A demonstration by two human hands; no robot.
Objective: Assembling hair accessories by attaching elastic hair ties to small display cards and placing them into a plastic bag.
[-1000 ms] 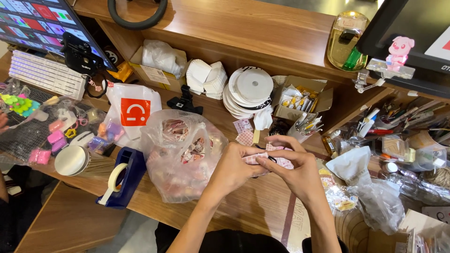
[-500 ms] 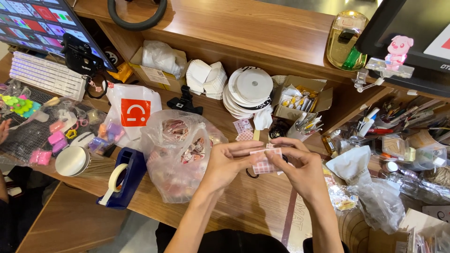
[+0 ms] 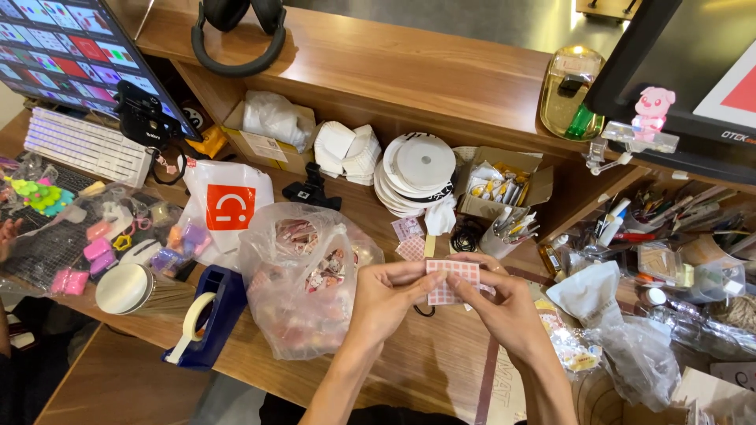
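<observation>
Wood counter, cluttered. Blue tape dispenser (image 3: 206, 323) at 8 o'clock, clear bag (image 3: 303, 275) w/ small items beside it. Left hand (image 3: 390, 299) & right hand (image 3: 504, 311) pinch pink checked sticker sheet (image 3: 451, 281), now raised vs. a sec ago, fingertips working its edge.
</observation>
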